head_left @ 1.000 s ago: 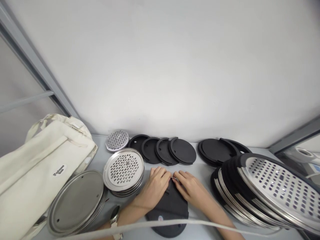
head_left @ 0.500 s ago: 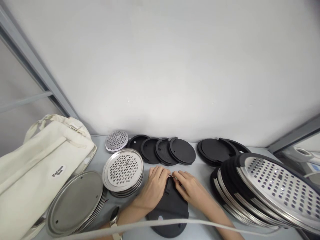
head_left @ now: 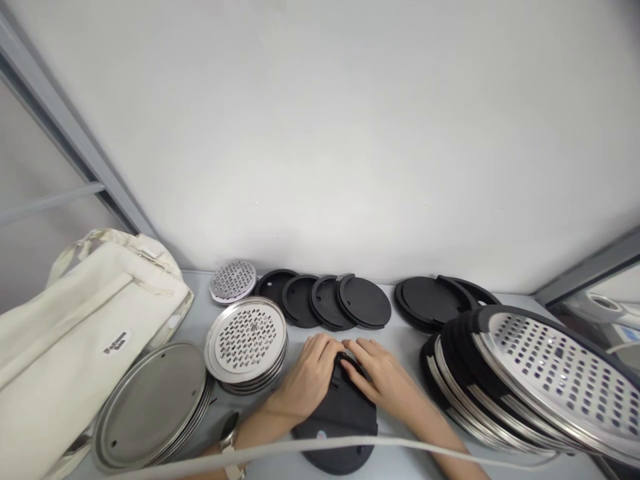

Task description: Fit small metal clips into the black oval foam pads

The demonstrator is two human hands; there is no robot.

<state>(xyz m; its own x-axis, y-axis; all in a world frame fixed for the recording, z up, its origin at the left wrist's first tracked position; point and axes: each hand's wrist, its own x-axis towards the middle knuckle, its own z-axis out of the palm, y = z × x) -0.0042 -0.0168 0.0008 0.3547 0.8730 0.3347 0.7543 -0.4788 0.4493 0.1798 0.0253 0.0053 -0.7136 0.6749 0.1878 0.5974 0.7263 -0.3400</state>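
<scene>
A flat black plate (head_left: 345, 410) with a rounded near end lies on the table in front of me. My left hand (head_left: 314, 370) is closed at its far left edge, fingers curled over the rim. Opposite it, my right hand (head_left: 376, 372) grips the far right edge, thumb along the plate's top. The fingertips of both hands almost meet at the far end, by a small raised black piece (head_left: 341, 363). What lies beneath the fingertips is hidden.
Left are stacked perforated metal discs (head_left: 250, 341), plain metal discs (head_left: 155, 407) and a cream bag (head_left: 107, 333). Black round lids (head_left: 365, 303) line the wall. A tall stack of black-rimmed perforated discs (head_left: 565, 373) leans at right. A white cable (head_left: 400, 443) crosses in front.
The thin shiny metal bit that showed between my fingertips is out of sight. Both hands have closed in slightly at the plate's far end; the plate stays put.
</scene>
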